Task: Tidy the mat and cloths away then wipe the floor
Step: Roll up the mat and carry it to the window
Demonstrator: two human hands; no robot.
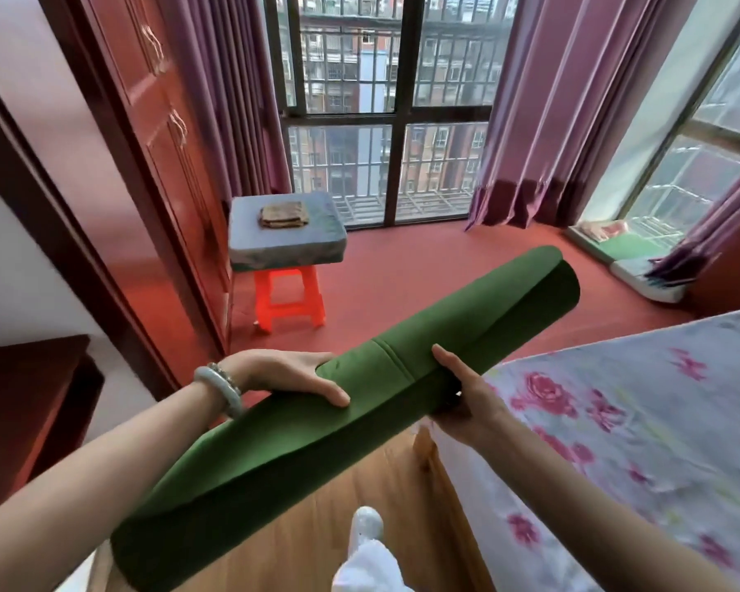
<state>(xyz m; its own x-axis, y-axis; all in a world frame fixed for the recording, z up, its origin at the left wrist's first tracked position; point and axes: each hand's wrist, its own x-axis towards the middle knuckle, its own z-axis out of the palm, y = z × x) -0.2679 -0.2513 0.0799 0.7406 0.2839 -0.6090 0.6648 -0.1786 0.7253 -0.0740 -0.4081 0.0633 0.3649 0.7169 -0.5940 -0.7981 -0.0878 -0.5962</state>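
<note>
Head: left hand (283, 373), right hand (466, 393) hold mat (466, 318); stool (289, 299) w/ cloth (283, 214) ahead

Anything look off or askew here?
The green mat, gripped by the left hand and right hand, is rolled loosely: its outer layer gapes at both ends. The grey cushion overhangs the orange stool.

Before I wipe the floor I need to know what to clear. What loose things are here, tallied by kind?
Mat: 1
Cloths: 2, brown cloth on the cushion, pinkish cloth by the right window
Cushion: 1
Stool: 1
Window pads: 2, green pad, white pad
Total: 7
</note>
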